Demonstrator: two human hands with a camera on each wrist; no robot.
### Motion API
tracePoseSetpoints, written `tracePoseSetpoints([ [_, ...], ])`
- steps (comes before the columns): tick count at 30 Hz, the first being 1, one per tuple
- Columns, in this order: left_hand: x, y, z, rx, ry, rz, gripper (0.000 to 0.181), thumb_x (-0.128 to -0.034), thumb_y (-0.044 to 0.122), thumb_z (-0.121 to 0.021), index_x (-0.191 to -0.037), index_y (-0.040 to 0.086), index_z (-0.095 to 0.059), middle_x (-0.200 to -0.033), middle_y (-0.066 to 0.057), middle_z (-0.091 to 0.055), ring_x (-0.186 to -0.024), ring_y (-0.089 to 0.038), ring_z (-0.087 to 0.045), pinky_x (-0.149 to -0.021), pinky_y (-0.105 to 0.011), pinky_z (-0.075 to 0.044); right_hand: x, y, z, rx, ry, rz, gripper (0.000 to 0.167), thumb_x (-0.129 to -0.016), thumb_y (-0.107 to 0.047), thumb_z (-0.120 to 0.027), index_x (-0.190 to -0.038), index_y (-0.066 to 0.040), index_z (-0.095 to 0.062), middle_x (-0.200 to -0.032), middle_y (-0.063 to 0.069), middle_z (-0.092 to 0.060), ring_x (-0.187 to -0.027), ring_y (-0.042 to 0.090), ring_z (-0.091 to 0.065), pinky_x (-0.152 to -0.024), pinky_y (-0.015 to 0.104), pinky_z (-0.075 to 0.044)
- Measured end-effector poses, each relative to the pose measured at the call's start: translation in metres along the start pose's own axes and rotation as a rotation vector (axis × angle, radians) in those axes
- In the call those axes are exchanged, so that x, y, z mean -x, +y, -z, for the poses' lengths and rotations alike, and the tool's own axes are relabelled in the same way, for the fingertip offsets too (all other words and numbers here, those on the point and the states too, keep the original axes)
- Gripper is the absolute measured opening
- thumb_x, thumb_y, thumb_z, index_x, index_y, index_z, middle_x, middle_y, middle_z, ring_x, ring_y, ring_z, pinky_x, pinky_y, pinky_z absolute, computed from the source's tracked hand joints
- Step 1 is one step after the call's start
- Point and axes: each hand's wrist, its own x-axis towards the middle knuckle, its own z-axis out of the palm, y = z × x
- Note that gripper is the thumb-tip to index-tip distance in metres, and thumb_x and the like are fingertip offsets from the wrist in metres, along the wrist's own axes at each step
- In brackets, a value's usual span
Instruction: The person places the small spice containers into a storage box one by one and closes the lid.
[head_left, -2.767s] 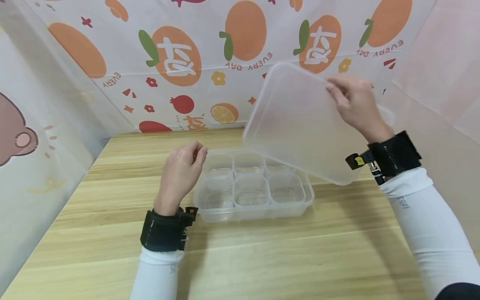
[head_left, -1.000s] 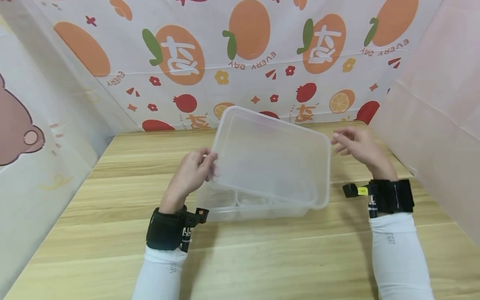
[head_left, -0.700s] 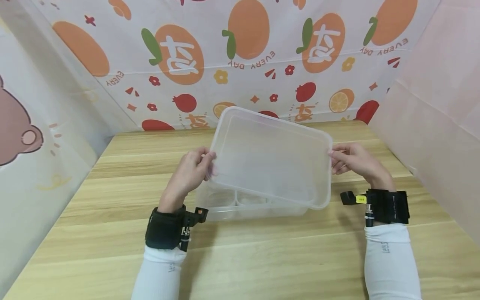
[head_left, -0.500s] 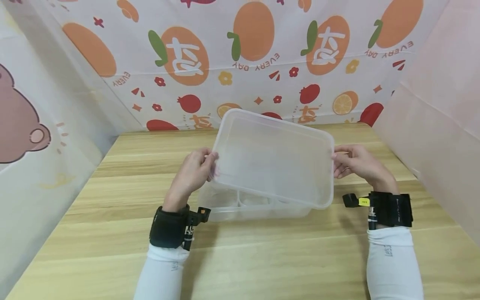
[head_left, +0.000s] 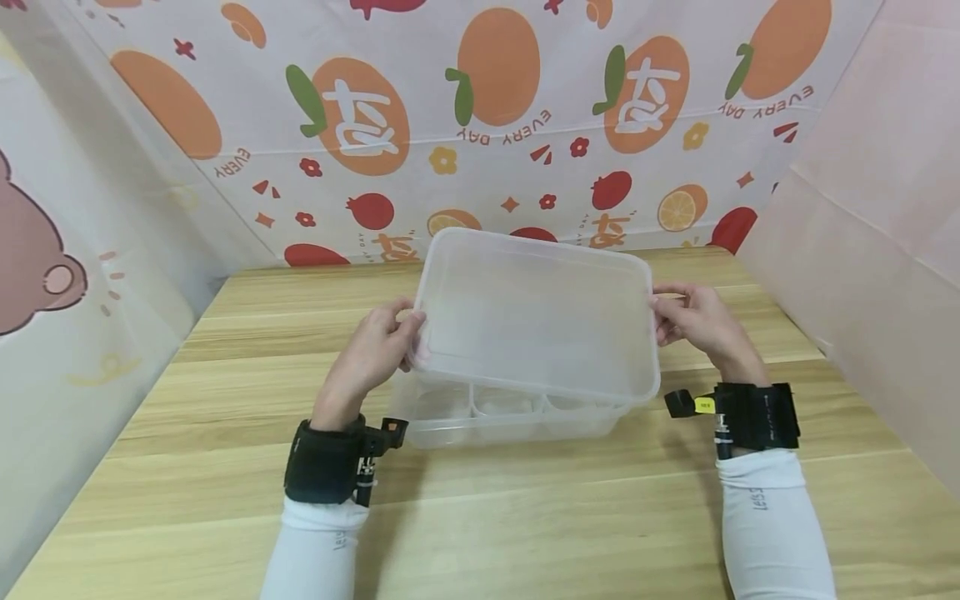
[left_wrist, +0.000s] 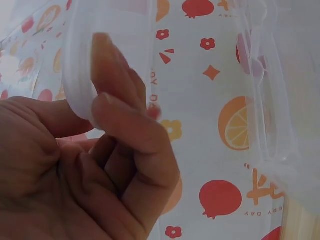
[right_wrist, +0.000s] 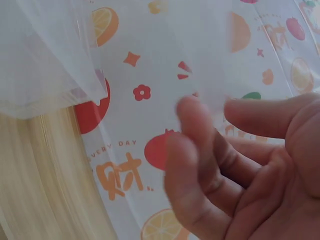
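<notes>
A frosted translucent plastic lid [head_left: 532,308], rectangular with rounded corners, is held at a tilt above a clear plastic box [head_left: 510,429]. The lid hides the back of the box, while part of its front row of compartments shows below the lid's near edge. My left hand [head_left: 371,354] pinches the lid's left edge between thumb and curled fingers, as the left wrist view also shows. On the opposite side, my right hand [head_left: 701,325] pinches the right edge. In the right wrist view, thumb and fingertips [right_wrist: 192,117] meet at the blurred lid edge.
The box stands on a light wood-grain table [head_left: 480,517]. Behind it hangs a white fruit-print cloth [head_left: 420,100]. Pale cloth walls [head_left: 885,208] close in the left and right sides.
Earlier the right hand alone held the lid raised at the right. The lid has moved left over the box, the left hand has gripped its left edge, and the right hand has regripped its right edge.
</notes>
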Motion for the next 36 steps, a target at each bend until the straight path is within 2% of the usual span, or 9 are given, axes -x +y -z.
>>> tracePoseSetpoints([
  [4,0.001,-0.001,0.003,0.004,-0.008,-0.016,0.048,-0.1091,0.015,-0.046,-0.152,-0.004,-0.036,-0.084,-0.014,-0.063,-0.067,-0.020,-0.056,-0.061,-0.028,-0.049,0.000,-0.004,-0.004,-0.026,0.073,-0.003,0.045,-0.106,-0.010,-0.053,-0.140,0.018,-0.042,-0.070,-0.005,-0.064,-0.057,0.007,-0.060,-0.061,0.023,-0.055],
  [7,0.002,-0.002,0.006,-0.002,0.000,-0.003,0.049,-0.1078,0.017,-0.051,-0.151,-0.004,-0.040,-0.091,-0.016,-0.063,-0.074,-0.022,-0.056,-0.065,-0.027,-0.049,0.001,-0.006,-0.005,-0.055,0.095,0.022,0.044,-0.106,-0.008,-0.053,-0.138,0.020,-0.044,-0.071,-0.007,-0.065,-0.056,0.005,-0.059,-0.059,0.022,-0.055],
  [13,0.006,-0.008,0.018,-0.013,0.013,0.001,0.039,-0.1065,0.015,-0.053,-0.139,-0.006,-0.054,-0.096,-0.017,-0.062,-0.083,-0.026,-0.057,-0.071,-0.026,-0.050,0.002,-0.008,-0.006,-0.069,0.048,0.097,0.038,-0.105,-0.005,-0.053,-0.134,0.020,-0.050,-0.073,-0.006,-0.066,-0.058,0.006,-0.060,-0.060,0.022,-0.055],
  [21,0.006,-0.011,0.023,0.004,0.001,-0.020,0.035,-0.1050,0.011,-0.056,-0.133,-0.009,-0.058,-0.092,-0.014,-0.061,-0.078,-0.023,-0.057,-0.067,-0.024,-0.050,0.001,-0.009,-0.008,0.019,0.029,0.103,0.038,-0.105,-0.005,-0.053,-0.135,0.019,-0.051,-0.080,-0.002,-0.066,-0.061,0.010,-0.060,-0.061,0.023,-0.055],
  [26,0.008,-0.014,0.027,-0.020,-0.040,-0.023,0.035,-0.1043,0.009,-0.056,-0.133,-0.011,-0.057,-0.095,-0.016,-0.063,-0.077,-0.027,-0.057,-0.068,-0.025,-0.051,-0.002,-0.008,-0.012,0.039,0.024,0.083,0.036,-0.104,-0.002,-0.052,-0.133,0.019,-0.052,-0.079,0.004,-0.065,-0.060,0.010,-0.059,-0.060,0.023,-0.054],
  [36,0.009,-0.020,0.032,-0.034,-0.143,0.050,0.033,-0.1055,0.011,-0.054,-0.131,-0.010,-0.058,-0.103,-0.016,-0.065,-0.083,-0.025,-0.059,-0.078,-0.032,-0.051,-0.008,-0.001,-0.020,0.116,-0.088,0.034,0.041,-0.104,-0.002,-0.053,-0.138,0.019,-0.047,-0.075,0.010,-0.062,-0.060,0.014,-0.059,-0.063,0.027,-0.056],
])
